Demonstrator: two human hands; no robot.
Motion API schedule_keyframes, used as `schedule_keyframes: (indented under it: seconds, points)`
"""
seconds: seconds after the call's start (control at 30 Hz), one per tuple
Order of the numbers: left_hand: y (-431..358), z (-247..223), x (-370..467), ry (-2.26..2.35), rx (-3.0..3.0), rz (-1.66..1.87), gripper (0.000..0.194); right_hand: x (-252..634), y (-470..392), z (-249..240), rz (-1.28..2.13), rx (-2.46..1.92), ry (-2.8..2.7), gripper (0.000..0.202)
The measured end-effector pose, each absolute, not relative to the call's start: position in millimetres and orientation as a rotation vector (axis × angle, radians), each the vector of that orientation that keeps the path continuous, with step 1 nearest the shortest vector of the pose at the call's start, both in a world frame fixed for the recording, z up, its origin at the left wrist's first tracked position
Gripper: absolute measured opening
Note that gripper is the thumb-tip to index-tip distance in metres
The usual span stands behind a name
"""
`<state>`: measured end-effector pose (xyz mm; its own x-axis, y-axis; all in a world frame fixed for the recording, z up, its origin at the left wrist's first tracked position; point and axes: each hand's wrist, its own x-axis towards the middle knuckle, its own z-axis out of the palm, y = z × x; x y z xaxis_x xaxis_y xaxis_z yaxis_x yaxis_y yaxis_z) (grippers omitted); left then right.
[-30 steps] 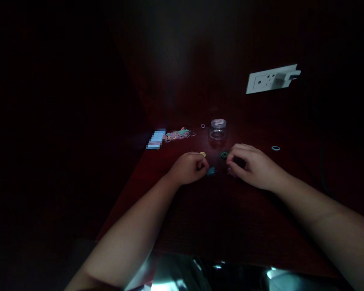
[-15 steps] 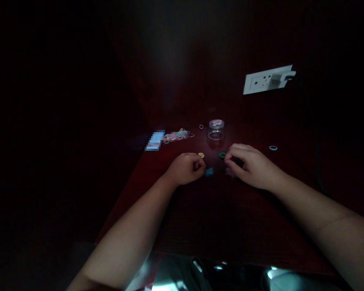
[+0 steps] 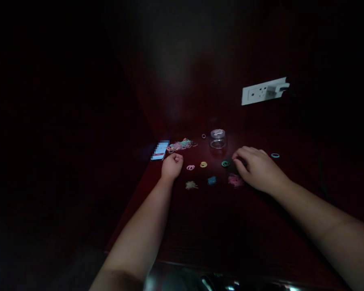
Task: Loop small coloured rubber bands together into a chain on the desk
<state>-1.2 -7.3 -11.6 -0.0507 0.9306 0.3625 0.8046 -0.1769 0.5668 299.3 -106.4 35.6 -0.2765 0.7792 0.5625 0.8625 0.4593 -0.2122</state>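
Note:
My left hand [image 3: 172, 166] is curled closed at the front edge of a mixed pile of small coloured rubber bands [image 3: 182, 144]; whatever its fingers may hold is hidden. Just right of it lie pink bands [image 3: 191, 167] and yellow bands [image 3: 203, 164]. My right hand [image 3: 255, 167] rests on the table with thumb and fingertips drawn together, beside green bands [image 3: 225, 163]. Anything between those tips is too small to make out. Nearer me are heaps of pale yellow bands [image 3: 191, 185], blue bands [image 3: 212, 180] and pink-red bands [image 3: 235, 180], the last partly beside my right thumb.
A clear lidded jar [image 3: 218, 139] stands at the back, with a single purple band [image 3: 204, 136] to its left. A phone [image 3: 160, 150] lies at the table's left edge. Far right is a light-blue ring [image 3: 275, 155]. A wall socket [image 3: 263, 92] holds a plug.
My left hand has moved left and away from the blue heap to the mixed pile, uncovering the pink bands and pale yellow heap. My right hand shifted slightly right. The view has tilted up.

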Motion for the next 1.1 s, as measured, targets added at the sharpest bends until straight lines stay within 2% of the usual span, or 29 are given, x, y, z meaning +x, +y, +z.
schedule_keyframes:
  seconds: [0.33, 0.8, 1.1]
  points:
    - [22, -10, 3, 1.873, 2.288, 0.948, 0.019, 295, -108, 37, -0.188, -1.536, -2.096, 0.008]
    - [97, 17, 53, 1.890, 2.587, 0.390, 0.020, 291, -114, 41, -0.184, -1.577, -2.061, 0.010]
    - [70, 22, 57, 1.851, 2.541, 0.592, 0.026, 293, -111, 40, -0.199, -1.568, -2.034, 0.019]
